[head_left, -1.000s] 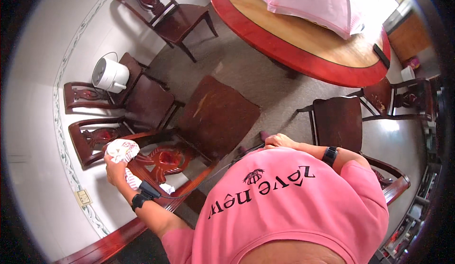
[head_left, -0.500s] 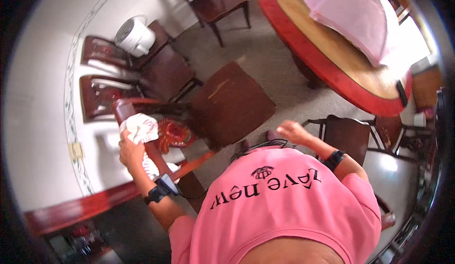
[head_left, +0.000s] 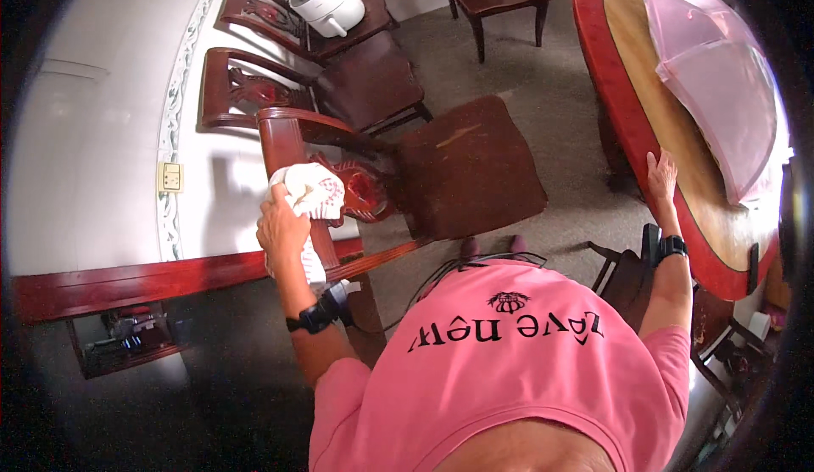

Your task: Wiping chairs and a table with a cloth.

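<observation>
Just behind my left grip [head_left: 284, 230] I wear a black wristband [head_left: 298, 323] with a dark, boxy unit [head_left: 331, 304]; behind my right grip [head_left: 663, 179] sits another black band [head_left: 672, 249]. Farther back from both, short pink sleeves [head_left: 339, 387] join a pink T-shirt [head_left: 509, 370] with black lettering [head_left: 504, 329] (upside down from up here), a small black motif [head_left: 509, 302] and a rounded neckline [head_left: 526, 425]. Between the grips, thin black cords [head_left: 424, 281] trail by my shirt's hem.
</observation>
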Demonstrator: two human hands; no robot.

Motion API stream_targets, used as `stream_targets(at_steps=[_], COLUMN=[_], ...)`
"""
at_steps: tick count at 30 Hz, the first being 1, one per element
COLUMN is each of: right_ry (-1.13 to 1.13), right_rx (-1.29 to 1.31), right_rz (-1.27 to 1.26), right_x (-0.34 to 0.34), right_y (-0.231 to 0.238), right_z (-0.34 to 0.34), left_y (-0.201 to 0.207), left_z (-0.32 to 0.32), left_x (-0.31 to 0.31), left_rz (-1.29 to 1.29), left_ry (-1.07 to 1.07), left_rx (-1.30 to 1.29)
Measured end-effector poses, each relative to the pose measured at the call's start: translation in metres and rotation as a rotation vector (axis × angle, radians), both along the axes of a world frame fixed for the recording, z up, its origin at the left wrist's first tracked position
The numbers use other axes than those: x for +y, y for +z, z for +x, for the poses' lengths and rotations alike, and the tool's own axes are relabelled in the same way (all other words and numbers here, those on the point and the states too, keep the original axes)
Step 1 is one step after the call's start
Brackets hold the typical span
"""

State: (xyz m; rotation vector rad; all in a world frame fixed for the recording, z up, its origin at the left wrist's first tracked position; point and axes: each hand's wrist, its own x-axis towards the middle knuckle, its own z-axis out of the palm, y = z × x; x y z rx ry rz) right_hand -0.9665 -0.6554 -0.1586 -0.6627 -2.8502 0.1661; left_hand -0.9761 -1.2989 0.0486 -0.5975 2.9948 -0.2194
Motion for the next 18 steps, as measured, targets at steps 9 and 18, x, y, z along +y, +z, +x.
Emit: stream_targets(at_steps=[9,18], right_ry=[-0.097,-0.008], right_rx=[-0.353,-0.141], right_rz=[0.158,0.173], right_x=[-0.029,-0.023], right_y=[0.015,0.006], right_z=[-0.008,-0.005], left_y=[-0.005,-0.008], left_z=[-0.075,-0.089], left_x=[-0.021,-0.034], left_rz=[-0.044,0.026], left_ry=[0.042,0.058], left_rx=[0.007,0.057])
